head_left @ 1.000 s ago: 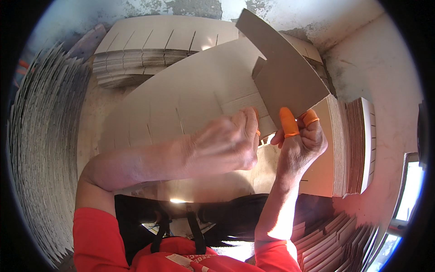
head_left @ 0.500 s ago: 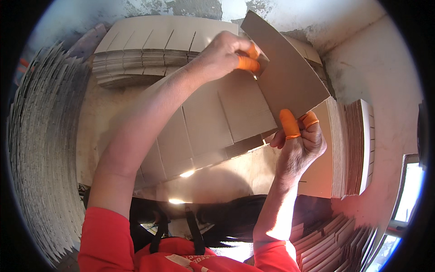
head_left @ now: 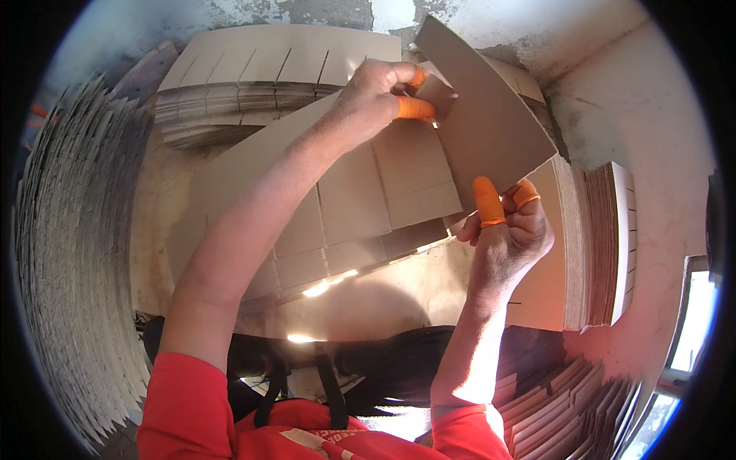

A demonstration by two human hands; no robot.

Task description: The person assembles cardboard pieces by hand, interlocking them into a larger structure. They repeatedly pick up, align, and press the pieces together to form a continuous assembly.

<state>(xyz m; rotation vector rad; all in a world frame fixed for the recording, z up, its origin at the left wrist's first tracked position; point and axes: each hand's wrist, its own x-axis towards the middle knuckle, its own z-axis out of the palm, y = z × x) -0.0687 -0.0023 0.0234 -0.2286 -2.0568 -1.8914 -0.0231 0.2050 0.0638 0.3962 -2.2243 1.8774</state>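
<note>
Both my hands wear orange finger cots. My left hand [head_left: 377, 98] is closed in a pinch on a small bent-up flap of cardboard, beside a plain brown cardboard strip [head_left: 491, 103] that stands tilted up at the upper right. My right hand [head_left: 510, 230] is closed, its fingers gripping the near edge of that strip, close to its lower corner. Below and left of the strip lies a slotted cardboard sheet [head_left: 349, 203], slanting across the table and partly covered by my left forearm. Whether the strip sits in a slot of the sheet, I cannot tell.
A stack of slotted cardboard sheets [head_left: 253, 65] lies at the back left. Tall piles of cardboard edges [head_left: 73, 253] line the left side. More cardboard stacks [head_left: 579, 245] stand at the right, with upright pieces [head_left: 560, 414] at lower right. A wall [head_left: 621, 100] bounds the right.
My left hand has drawn slightly left, its pinched flap showing more. The slotted sheet has shifted a little, its near edge rising slightly. My right hand stays nearly in place on the strip.
</note>
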